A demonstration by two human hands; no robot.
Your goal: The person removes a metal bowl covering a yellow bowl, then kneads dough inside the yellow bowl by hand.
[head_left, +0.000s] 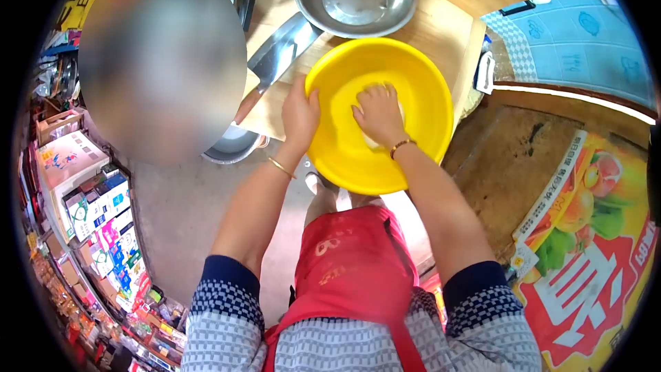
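A yellow plastic basin [344, 160] sits at the near edge of the wooden worktop, partly over it. My left hand [301, 116] grips the basin's left rim, with the thumb on the inner side. Inside the basin, my right hand [380, 111] presses down with curled fingers on a pale lump of dough [372, 142]. Most of the dough is hidden under that hand. Left of the basin lies a cleaver [284, 49], its wooden handle pointing toward me. A shallow steel bowl [396, 12] stands just behind the basin.
The wooden worktop [441, 52] carries the cleaver and steel bowl. Below its left edge is a metal pot [236, 146]. Shelves of packaged goods [113, 224] line the left. On the right stand a brown wooden surface [513, 158] and a printed bag [585, 255]. A blurred patch covers the upper left.
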